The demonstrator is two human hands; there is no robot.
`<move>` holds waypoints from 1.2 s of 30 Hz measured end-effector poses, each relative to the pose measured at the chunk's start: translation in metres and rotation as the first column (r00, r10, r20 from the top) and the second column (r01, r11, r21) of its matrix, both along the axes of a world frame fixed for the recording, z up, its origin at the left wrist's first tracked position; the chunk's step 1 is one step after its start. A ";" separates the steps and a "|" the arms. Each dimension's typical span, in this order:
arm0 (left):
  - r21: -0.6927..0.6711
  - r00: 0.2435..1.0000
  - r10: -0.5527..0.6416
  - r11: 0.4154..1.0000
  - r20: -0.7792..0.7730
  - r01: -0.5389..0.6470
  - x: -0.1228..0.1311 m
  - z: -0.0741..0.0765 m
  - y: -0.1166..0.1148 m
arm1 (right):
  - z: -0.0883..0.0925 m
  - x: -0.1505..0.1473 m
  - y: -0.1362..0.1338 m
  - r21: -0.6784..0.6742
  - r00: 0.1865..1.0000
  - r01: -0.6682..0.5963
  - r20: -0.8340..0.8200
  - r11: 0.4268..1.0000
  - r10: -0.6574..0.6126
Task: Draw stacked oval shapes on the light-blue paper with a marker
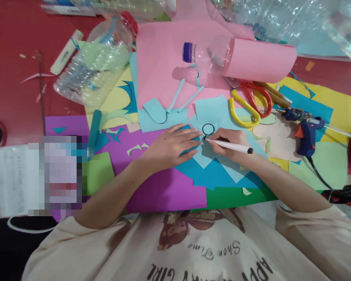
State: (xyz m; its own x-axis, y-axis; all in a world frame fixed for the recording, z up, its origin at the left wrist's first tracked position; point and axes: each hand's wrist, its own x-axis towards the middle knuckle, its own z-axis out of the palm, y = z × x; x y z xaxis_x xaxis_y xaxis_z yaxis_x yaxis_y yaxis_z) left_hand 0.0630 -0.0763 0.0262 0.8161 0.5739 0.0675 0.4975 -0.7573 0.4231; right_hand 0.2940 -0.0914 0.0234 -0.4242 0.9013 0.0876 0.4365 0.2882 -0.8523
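Marker (236, 147) between fingers (224, 134) of right hand (236, 137)

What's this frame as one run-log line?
left hand: resting on papers | right hand: gripping marker, tip at light blue paper | drawn: black circle | nearby: scissors, glue gun
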 end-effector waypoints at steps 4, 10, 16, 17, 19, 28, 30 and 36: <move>-0.003 1.000 0.011 1.000 0.016 -0.011 0.001 -0.001 0.000 | -0.001 0.001 -0.001 -0.013 0.999 -0.032 0.017 0.999 0.032; 0.032 1.000 0.006 0.999 0.027 -0.007 0.001 -0.001 0.000 | 0.001 0.001 0.000 0.007 0.996 -0.074 0.040 0.997 0.074; 0.000 1.000 0.013 1.000 0.026 -0.013 0.001 -0.001 0.000 | 0.006 0.002 0.002 -0.026 0.991 -0.129 0.039 0.991 0.130; -0.002 1.000 0.015 1.000 0.027 -0.015 0.001 -0.001 0.000 | 0.006 0.002 0.002 -0.028 0.990 -0.138 0.036 0.990 0.139; -0.007 0.999 0.016 1.000 0.030 -0.016 0.001 -0.001 0.000 | 0.005 0.002 0.002 -0.028 0.988 -0.150 0.035 0.988 0.151; 0.007 1.000 0.010 1.000 0.027 -0.010 0.000 -0.003 -0.001 | 0.010 0.005 0.005 -0.090 0.973 -0.222 0.047 0.971 0.226; 0.015 1.000 0.005 1.000 0.026 -0.005 0.000 -0.004 0.000 | 0.011 0.005 0.005 -0.110 0.972 -0.225 0.046 0.968 0.231; 0.034 1.000 0.006 0.999 0.028 -0.007 0.000 -0.004 0.000 | 0.009 0.005 0.004 -0.139 0.973 -0.215 0.051 0.967 0.224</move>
